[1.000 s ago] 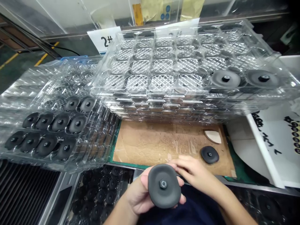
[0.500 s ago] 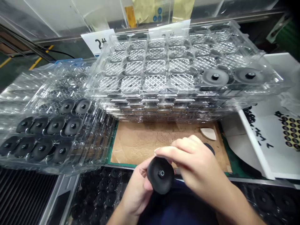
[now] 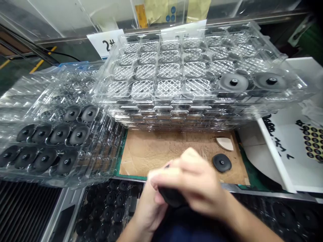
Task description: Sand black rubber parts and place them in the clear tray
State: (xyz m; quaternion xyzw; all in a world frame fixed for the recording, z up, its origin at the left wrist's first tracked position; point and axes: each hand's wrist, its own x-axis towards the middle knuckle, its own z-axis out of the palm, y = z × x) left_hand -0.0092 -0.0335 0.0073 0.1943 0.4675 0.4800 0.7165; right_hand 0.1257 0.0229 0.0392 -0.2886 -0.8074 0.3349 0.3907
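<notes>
My left hand holds a black rounded pad from below, near the table's front edge. My right hand lies over the top of that pad, blurred by motion, with its fingers curled across it. Most of the pad is hidden under the two hands. A second black pad lies loose on the brown cardboard sheet, just right of my hands. A small white oval piece lies beyond it.
A stack of clear blister trays fills the back, with two grey pads at its right end. Another clear tray at left holds several black pads. A bin of black pads sits below left. White printed sheets lie at right.
My right hand has moved left from beside the pad onto its top, covering it. The loose pad on the cardboard, hidden half a second ago, shows again.
</notes>
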